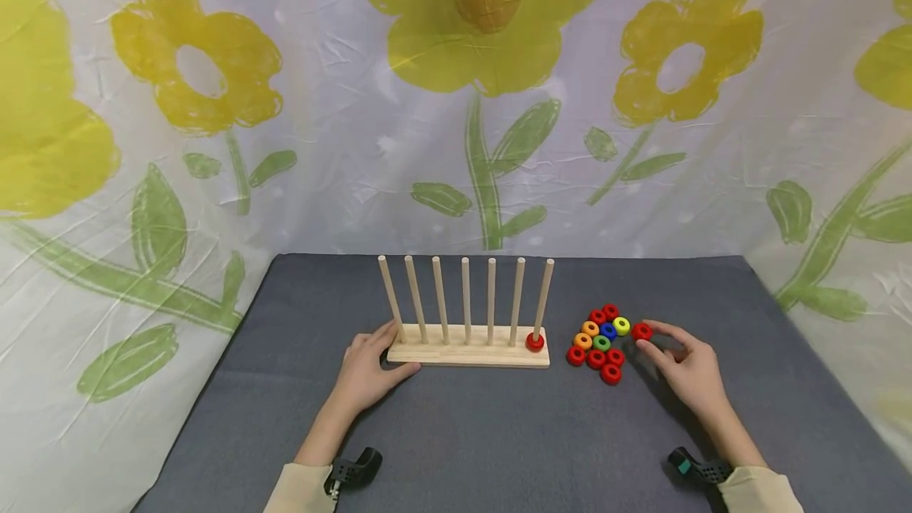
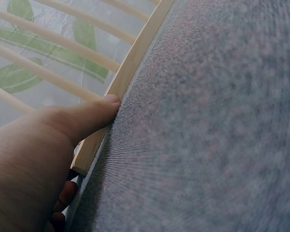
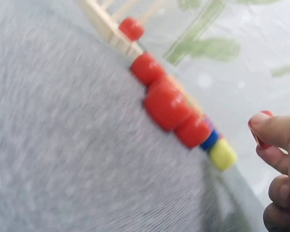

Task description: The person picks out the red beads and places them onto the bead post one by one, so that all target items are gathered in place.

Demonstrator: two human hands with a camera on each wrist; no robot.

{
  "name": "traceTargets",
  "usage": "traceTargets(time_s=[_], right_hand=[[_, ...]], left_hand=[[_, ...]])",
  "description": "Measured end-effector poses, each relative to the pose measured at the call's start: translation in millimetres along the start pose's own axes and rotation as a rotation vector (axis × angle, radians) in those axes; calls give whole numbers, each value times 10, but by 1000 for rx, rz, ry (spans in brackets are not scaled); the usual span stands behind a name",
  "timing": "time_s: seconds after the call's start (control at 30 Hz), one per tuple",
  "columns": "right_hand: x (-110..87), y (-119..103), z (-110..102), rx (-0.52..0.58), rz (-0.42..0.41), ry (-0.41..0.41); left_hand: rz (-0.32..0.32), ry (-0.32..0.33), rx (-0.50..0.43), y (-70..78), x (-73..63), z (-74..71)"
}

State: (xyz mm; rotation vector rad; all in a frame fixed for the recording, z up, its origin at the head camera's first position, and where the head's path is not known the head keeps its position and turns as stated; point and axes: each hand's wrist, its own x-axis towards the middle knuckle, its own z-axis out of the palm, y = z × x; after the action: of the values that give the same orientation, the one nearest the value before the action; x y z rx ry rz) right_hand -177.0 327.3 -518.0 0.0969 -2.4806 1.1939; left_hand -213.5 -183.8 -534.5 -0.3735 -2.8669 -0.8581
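A wooden peg stand [image 1: 468,347] with a row of several upright pegs stands on the table. One red bead [image 1: 534,343] sits at the foot of its rightmost peg. My left hand [image 1: 366,370] grips the left end of the base, its thumb along the front edge [image 2: 99,108] and the other fingers partly hidden behind. Between thumb and index finger, my right hand [image 1: 684,366] pinches a red bead [image 1: 641,331], held just right of the loose beads; in the right wrist view this bead [image 3: 267,114] is mostly covered by the fingertips.
Loose beads lie right of the stand: several red ones [image 1: 610,374], two orange [image 1: 583,341], a blue [image 1: 608,331], a green [image 1: 602,343] and a yellow-green [image 1: 621,326]. A dark grey cloth [image 1: 484,442] covers the table. Behind hangs a flower-printed curtain [image 1: 321,180].
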Motion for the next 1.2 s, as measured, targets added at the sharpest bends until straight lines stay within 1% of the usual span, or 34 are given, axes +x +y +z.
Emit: traceTargets(time_s=[0.13, 0.37, 0.5, 0.67, 0.87, 1.07, 1.2], right_hand=[[25, -92, -47, -5, -12, -2], [81, -328, -76, -27, -104, -1], [113, -440, -74, -39, -136, -6], [146, -489, -53, -54, -133, -16], [174, -509, -42, -37, -146, 8], [172, -548, -57, -48, -107, 10], [178, -591, -71, -37, -121, 6]], left_hand=[[5, 3, -7, 2, -4, 1], [7, 3, -7, 3, -8, -12], [4, 6, -9, 5, -13, -10], [-2, 2, -11, 14, -14, -13], [-12, -2, -18, 29, -9, -12], [-12, -8, -20, 27, -7, -11], [-10, -3, -17, 22, -5, -10]])
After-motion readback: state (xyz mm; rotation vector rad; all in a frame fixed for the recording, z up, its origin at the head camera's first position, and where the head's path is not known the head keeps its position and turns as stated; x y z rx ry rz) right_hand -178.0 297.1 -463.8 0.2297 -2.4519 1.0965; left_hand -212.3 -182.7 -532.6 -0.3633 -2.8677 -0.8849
